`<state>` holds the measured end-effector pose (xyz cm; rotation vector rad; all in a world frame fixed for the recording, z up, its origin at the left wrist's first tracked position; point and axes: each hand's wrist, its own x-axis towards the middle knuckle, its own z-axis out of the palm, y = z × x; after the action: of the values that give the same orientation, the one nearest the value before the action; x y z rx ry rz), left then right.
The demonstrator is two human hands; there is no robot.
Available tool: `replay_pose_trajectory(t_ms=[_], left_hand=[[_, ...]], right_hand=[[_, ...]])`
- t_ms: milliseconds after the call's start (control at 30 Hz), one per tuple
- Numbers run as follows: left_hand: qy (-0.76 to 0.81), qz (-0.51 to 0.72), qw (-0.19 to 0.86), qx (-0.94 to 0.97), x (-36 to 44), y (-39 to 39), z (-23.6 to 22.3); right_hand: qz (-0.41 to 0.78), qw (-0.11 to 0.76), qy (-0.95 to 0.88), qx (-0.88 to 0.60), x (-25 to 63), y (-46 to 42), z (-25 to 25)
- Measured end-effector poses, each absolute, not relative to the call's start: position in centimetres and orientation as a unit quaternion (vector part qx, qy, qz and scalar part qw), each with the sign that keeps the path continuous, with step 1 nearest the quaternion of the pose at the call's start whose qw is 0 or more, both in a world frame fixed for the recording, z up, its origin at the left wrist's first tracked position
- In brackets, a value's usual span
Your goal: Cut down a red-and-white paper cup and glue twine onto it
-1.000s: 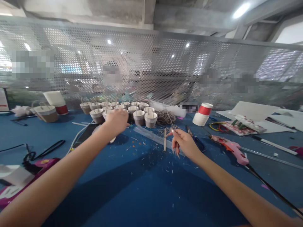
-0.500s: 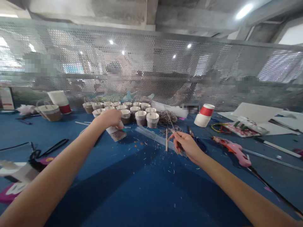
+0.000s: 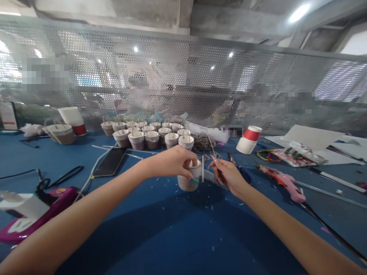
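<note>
My left hand (image 3: 172, 162) grips a pale paper cup (image 3: 187, 186) by its rim, fingers inside and thumb outside. The cup is wrapped in a light, ribbed-looking covering, and its far side is partly hidden. A teal bit shows at my thumb tip. My right hand (image 3: 228, 173) is closed in a pinch on grey-brown twine (image 3: 211, 147), which runs back to a loose tangle (image 3: 205, 142). Between the two hands is a thin wooden stick (image 3: 203, 169). A clear plastic strip (image 3: 209, 176) lies behind it, partly covered by my right hand.
Several handled small buckets (image 3: 137, 141) stand in rows at the back. A black phone (image 3: 110, 162) lies left. On the right are scissors (image 3: 243, 173), a pink glue gun (image 3: 283, 182), stacked cups (image 3: 249, 140) and papers (image 3: 311, 133). A perforated screen (image 3: 183, 84) closes off the back.
My left hand has taken a wrapped cup from beside the bucket rows and carried it right, near the stick. My right hand has stayed nearly in place with the twine.
</note>
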<state>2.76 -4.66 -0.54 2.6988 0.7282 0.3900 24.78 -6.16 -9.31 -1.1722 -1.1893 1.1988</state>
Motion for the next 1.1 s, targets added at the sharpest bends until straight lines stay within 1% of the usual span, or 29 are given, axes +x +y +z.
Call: replay_pose_trajectory(t_ms=[100,200,367,400,467,500,567,667,767,833,900,1033,1100], left_hand=[[0.231,0.132,0.206,0.942,3.8,-5.5,-1.1],[0.257,0.128,0.216,0.933,3.8,-5.0,-1.3],[0.350,0.138,0.216,0.901,0.7,0.1,-2.4],[0.390,0.165,0.195,0.885,-0.2,1.4,-2.8],[0.489,0.213,0.109,0.839,-1.7,3.5,-3.2],[0.519,0.230,0.060,0.821,-2.3,4.2,-3.3],[0.546,0.253,0.015,0.799,-2.8,4.6,-3.0],[0.501,0.253,0.036,0.827,-1.8,2.9,-1.9],[0.420,0.215,0.042,0.881,0.5,-0.1,-1.5],[0.389,0.173,0.011,0.905,2.0,-2.0,-1.8],[0.396,0.133,-0.025,0.908,3.2,-3.3,-2.4],[0.367,0.067,-0.048,0.927,3.9,-4.1,-2.9],[0.370,0.061,-0.063,0.925,3.8,-4.1,-2.5]], right_hand=[[0.506,0.513,-0.493,-0.488,24.7,-6.1,-9.4],[0.502,0.519,-0.491,-0.488,24.7,-6.2,-9.3],[0.499,0.519,-0.495,-0.486,24.8,-6.3,-9.3],[0.499,0.519,-0.496,-0.486,24.8,-6.3,-9.3],[0.497,0.519,-0.498,-0.485,24.8,-6.3,-9.3],[0.497,0.520,-0.499,-0.483,24.8,-6.3,-9.4],[0.496,0.520,-0.501,-0.482,24.8,-6.2,-9.5],[0.494,0.520,-0.501,-0.485,24.9,-6.2,-9.6],[0.493,0.519,-0.500,-0.487,24.9,-6.1,-9.6],[0.488,0.519,-0.507,-0.485,24.8,-6.2,-9.5],[0.476,0.513,-0.520,-0.489,24.7,-6.3,-9.4],[0.457,0.494,-0.548,-0.497,24.5,-6.5,-9.1],[0.456,0.488,-0.562,-0.489,24.6,-6.6,-9.0]])
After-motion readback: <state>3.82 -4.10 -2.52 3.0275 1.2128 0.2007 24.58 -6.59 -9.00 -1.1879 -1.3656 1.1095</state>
